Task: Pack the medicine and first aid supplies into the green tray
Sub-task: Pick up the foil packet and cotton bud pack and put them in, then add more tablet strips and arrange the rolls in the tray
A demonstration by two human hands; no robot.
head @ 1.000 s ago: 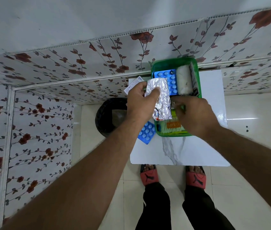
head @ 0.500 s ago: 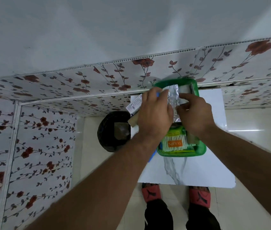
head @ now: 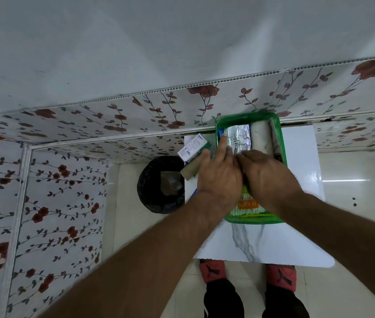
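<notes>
Counting the things on the table

There are two hands (head: 221, 177) (head: 267, 173), one green tray (head: 281, 138), one silver foil pack (head: 239, 137), one white roll (head: 261, 137), one pack of cotton buds (head: 248, 206), one white box (head: 192, 146), one black bin (head: 159, 184), one table (head: 301, 157) and two red slippers (head: 213, 270) (head: 280, 276).

I see a bright green tray (head: 281, 143) on a white table (head: 301, 157) veined with grey marbling near its front edge. Inside the tray lies a shiny silver foil strip (head: 239, 136) with a sliver of blue at its left, a white roll (head: 261, 136) beside it, and a white pack with an orange label (head: 248, 204) at the tray's near end. By the table's left edge sits a white-and-blue box (head: 193, 144). The wall panels (head: 67, 180) are white with red-brown roses on dark vines. I note a black bin (head: 161, 184) and red sandals (head: 211, 270).
</notes>
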